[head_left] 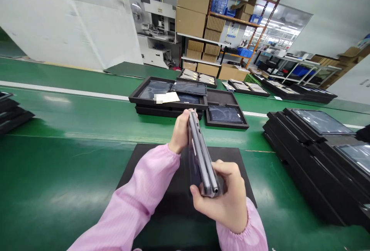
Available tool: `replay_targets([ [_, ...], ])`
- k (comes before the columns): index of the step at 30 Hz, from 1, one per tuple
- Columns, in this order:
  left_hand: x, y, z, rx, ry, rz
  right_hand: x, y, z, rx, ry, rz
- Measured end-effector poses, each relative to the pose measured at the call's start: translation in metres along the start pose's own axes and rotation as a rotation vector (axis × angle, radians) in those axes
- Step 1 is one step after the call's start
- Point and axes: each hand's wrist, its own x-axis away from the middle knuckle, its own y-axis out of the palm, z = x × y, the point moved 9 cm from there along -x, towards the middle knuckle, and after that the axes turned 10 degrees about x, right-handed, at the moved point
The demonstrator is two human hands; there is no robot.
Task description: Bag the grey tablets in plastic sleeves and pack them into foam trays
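Two flat tablets point(202, 152), pressed face to face and seen edge-on, stand upright between my hands. Their silver-grey edges show small port openings, and clear film shows near the lower end. My left hand point(180, 131) grips the far end, its fingers partly hidden behind the tablets. Around the near end my right hand point(227, 193) is closed, thumb on one side and fingers on the other. Below them a black mat point(164, 201) lies on the green bench.
Stacked black trays point(170, 110) with tablets and a paper slip stand ahead, beside another tray point(227, 125) holding one tablet. A tall tray stack point(300, 166) rises on the right, more trays point(14, 116) at far left. Shelving with cartons point(193, 8) stands behind the green bench point(72, 166).
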Motion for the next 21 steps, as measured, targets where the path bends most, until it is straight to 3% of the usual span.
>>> replay_targets([
  [3,-0.017,0.008,0.017,0.006,0.117,-0.107,0.002,0.016,0.015,0.015,0.100,-0.170],
  [5,-0.025,0.003,0.017,-0.003,0.160,-0.116,0.003,0.024,0.029,-0.026,0.205,-0.265],
  [10,-0.032,-0.011,0.010,0.039,0.187,-0.100,0.004,0.040,0.039,-0.388,0.354,-0.466],
  [13,-0.031,-0.008,0.011,0.033,0.204,-0.145,0.003,0.039,0.040,-0.485,0.360,-0.450],
  [21,-0.028,-0.004,0.018,-0.063,0.291,-0.171,0.004,0.034,0.042,-0.468,0.382,-0.366],
])
